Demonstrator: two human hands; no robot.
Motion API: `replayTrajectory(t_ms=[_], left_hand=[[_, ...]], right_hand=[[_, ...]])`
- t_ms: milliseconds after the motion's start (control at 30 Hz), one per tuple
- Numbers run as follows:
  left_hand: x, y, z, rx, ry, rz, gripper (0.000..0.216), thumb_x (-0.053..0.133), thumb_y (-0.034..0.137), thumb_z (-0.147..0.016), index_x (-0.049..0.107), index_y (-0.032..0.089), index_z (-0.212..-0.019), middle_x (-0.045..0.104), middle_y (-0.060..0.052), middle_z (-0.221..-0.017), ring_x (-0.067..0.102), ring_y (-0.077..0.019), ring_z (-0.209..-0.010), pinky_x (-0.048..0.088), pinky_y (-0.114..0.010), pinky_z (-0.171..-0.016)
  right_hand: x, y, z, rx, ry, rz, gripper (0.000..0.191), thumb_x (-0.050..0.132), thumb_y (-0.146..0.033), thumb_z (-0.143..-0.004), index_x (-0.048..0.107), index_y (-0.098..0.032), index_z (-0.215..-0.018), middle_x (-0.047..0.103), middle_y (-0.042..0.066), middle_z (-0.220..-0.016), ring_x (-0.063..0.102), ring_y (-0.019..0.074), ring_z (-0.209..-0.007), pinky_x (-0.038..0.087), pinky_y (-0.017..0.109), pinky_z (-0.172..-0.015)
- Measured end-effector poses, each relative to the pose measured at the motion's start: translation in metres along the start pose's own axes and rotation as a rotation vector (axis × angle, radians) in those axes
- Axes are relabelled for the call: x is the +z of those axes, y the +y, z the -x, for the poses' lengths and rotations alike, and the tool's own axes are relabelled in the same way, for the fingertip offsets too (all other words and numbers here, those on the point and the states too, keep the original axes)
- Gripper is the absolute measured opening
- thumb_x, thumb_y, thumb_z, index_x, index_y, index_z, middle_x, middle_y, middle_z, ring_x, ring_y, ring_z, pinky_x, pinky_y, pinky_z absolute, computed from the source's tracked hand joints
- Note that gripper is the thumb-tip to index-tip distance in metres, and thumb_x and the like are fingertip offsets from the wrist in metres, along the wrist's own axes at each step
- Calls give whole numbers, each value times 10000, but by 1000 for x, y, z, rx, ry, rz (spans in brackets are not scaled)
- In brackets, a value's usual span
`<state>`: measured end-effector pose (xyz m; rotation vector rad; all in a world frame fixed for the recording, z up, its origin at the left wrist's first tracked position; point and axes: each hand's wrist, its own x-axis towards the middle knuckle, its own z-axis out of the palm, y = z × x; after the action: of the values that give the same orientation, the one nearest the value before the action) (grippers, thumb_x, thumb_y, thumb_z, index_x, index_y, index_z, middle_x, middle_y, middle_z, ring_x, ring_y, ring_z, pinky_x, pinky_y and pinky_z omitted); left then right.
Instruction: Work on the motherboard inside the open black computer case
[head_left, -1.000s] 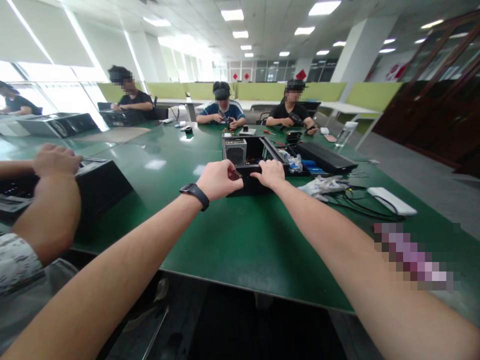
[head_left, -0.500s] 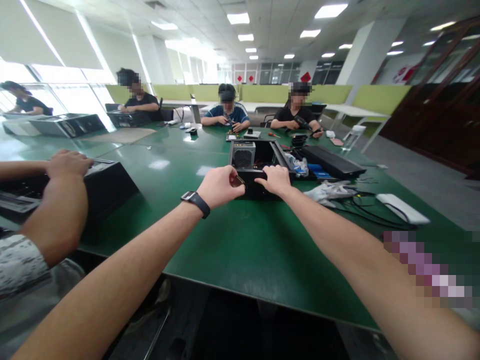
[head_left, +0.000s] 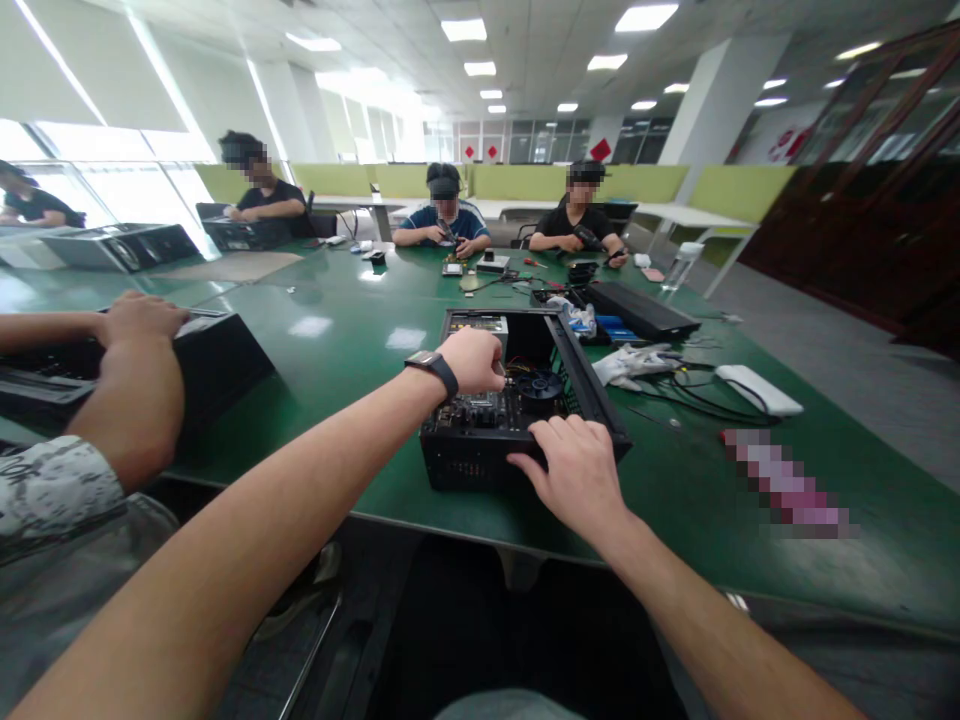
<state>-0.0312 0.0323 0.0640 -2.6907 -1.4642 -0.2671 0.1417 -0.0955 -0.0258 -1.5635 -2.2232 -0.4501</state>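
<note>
An open black computer case (head_left: 472, 470) lies on the green table in front of me. Inside it show a motherboard (head_left: 480, 408) and a round black cooling fan (head_left: 537, 390). My left hand (head_left: 471, 360), a dark watch at its wrist, is over the inside of the case, left of the fan. Its fingers are pinched together, and what they hold is mostly hidden. My right hand (head_left: 576, 462) grips the near edge of the case, with fingers over the top and thumb against the front wall.
White gloves (head_left: 636, 364), black cables and a white power strip (head_left: 759, 390) lie to the right. Behind them is a long black panel (head_left: 641, 312). At the left, a neighbour's arm (head_left: 139, 400) rests on another case (head_left: 225, 370). Other people sit across the table.
The case has come nearer to me along the table, with my right hand on its edge. My left hand has moved from the near wall to over the case's inside.
</note>
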Motion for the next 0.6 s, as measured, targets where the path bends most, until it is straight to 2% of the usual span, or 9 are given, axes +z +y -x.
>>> replayTrajectory(t_ms=[233, 367, 600], left_hand=[[30, 31, 1, 123, -428, -205, 361, 774, 369, -628, 783, 156, -919, 758, -118, -942, 696, -244, -873, 528, -290, -737], [49, 37, 5, 122, -544, -254, 405, 806, 351, -624, 781, 147, -974, 756, -141, -1019, 699, -264, -945, 547, -292, -787], [78, 28, 3, 105, -663, -275, 499, 843, 336, -586, 769, 135, -1036, 752, -157, -1066, 703, -279, -992, 561, -279, -810]], right_hand=[[-39, -29, 75, 28, 24, -172, 200, 607, -420, -917, 613, -223, -950, 586, 24, -835, 459, 211, -832, 275, 367, -789], [-48, -36, 93, 42, 51, -222, 168, 637, -389, -899, 611, -225, -927, 577, 18, -806, 446, 208, -803, 276, 371, -775], [-49, -39, 95, 49, 73, -217, 169, 633, -391, -901, 610, -229, -944, 587, 17, -811, 446, 211, -805, 284, 373, -777]])
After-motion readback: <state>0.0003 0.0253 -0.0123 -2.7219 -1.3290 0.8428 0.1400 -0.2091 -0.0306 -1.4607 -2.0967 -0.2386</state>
